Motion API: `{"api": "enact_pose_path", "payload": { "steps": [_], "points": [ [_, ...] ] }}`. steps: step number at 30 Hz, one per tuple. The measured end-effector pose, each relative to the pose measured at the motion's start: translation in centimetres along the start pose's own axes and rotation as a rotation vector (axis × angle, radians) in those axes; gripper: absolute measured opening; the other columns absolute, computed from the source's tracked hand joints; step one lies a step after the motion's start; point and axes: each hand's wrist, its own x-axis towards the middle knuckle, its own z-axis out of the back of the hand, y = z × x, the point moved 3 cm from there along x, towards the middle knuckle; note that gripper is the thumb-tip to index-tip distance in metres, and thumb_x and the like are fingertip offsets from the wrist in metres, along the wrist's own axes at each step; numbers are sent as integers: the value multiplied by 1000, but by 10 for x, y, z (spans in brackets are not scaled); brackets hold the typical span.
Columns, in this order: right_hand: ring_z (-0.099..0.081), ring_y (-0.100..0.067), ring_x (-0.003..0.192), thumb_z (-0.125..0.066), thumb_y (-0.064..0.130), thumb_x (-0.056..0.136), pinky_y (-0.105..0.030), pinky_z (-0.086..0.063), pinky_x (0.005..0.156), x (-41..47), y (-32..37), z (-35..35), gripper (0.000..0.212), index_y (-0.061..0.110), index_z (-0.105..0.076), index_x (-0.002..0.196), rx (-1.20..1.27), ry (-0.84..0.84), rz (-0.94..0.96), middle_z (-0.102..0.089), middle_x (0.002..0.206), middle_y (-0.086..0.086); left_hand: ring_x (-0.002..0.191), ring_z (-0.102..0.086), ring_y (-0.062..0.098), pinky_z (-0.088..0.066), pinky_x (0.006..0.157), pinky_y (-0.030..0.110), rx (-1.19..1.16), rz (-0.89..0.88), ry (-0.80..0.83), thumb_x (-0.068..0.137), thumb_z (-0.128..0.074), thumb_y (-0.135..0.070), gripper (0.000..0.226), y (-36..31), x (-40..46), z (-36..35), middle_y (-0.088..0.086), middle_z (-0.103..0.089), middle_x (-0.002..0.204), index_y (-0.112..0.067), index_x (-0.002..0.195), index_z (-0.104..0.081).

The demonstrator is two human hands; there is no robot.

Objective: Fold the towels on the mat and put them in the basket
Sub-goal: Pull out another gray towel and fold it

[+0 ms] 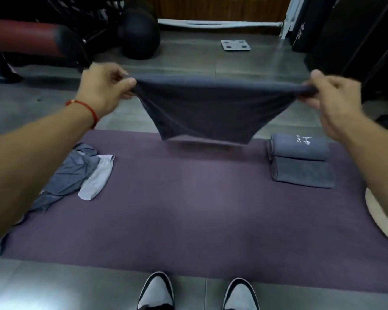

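Observation:
A dark grey towel (206, 110) hangs stretched in the air above the far edge of the purple mat (188, 209). My left hand (103, 86) pinches its left top corner and my right hand (332, 95) pinches its right top corner. Two folded grey towels (300, 161) lie side by side on the mat's right part. A loose heap of grey and pale towels (81, 173) lies crumpled on the mat's left part, partly hidden by my left forearm. A pale round rim, perhaps the basket (381, 218), shows at the right edge.
My two shoes (197, 294) stand on the grey floor just before the mat's near edge. Beyond the mat are a black ball (139, 34), a red and black padded roll (25, 36), a white scale (235, 45) and dark equipment at the right.

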Motion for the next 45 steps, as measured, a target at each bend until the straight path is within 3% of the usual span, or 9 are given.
{"api": "enact_pose_path", "payload": {
  "steps": [3,6,10,15,22,24,28,35,45],
  "points": [
    [-67,-10,71,-74,36,87,-28,-58,74,-33,-47,11,30,9,-70,75,-113,-12,-97,-69,66,6,82,-71,3,-57,84,27,97,-38,69,86,-75,-19,15,46,-45,-17,3,-72,85,-33,84,-70],
    [-59,7,59,-76,17,87,-10,-50,65,-78,-121,27,12,5,-75,89,-365,32,-210,-69,62,14,80,-65,-8,-42,81,2,261,-56,153,79,-79,-4,15,103,-108,-55,-4,-72,91,-15,88,-75],
    [-60,9,59,-82,6,78,-4,-46,62,-140,-220,47,17,21,-75,80,-573,162,-357,-75,87,-6,86,-73,21,-46,81,18,410,-32,301,72,-82,-3,12,199,-188,-112,0,-76,94,-8,81,-77],
    [-71,-14,80,-84,4,76,-36,-57,84,-218,-323,74,54,56,-70,79,-680,224,-581,-76,86,-3,90,-73,29,-50,84,30,435,47,481,64,-83,10,23,281,-265,-152,12,-74,99,-6,80,-77],
    [-69,-9,84,-76,9,84,-22,-52,78,-262,-317,72,22,29,-69,87,-768,178,-587,-72,88,12,100,-54,2,-33,100,3,429,45,373,81,-60,-19,22,288,-313,-146,14,-67,101,-4,84,-75],
    [-61,-4,77,-75,11,85,-21,-43,77,-264,-310,66,19,27,-67,91,-914,264,-550,-68,92,6,104,-57,11,-39,102,16,467,62,396,84,-54,-22,27,285,-320,-143,13,-64,107,-6,89,-76],
    [-58,-25,93,-76,21,80,-36,-50,88,-244,-305,46,28,18,-62,104,-1084,353,-403,-50,110,-3,94,-54,34,-49,71,42,685,26,471,62,-41,-30,54,256,-293,-139,7,-59,117,-21,104,-73],
    [-49,-40,127,-55,39,92,-51,-44,101,-127,-328,-58,57,7,-50,139,-1255,672,158,-44,147,-17,137,-35,41,-41,105,54,853,-152,618,83,-34,-36,65,262,-148,-205,19,-37,152,-8,141,-47],
    [15,-34,153,-24,58,101,-55,3,123,-9,-407,-166,71,30,3,160,-1436,791,23,15,167,-6,150,9,37,0,122,51,821,138,504,102,-26,-50,68,315,-7,-312,14,5,165,-16,158,-7]
  ]
}}
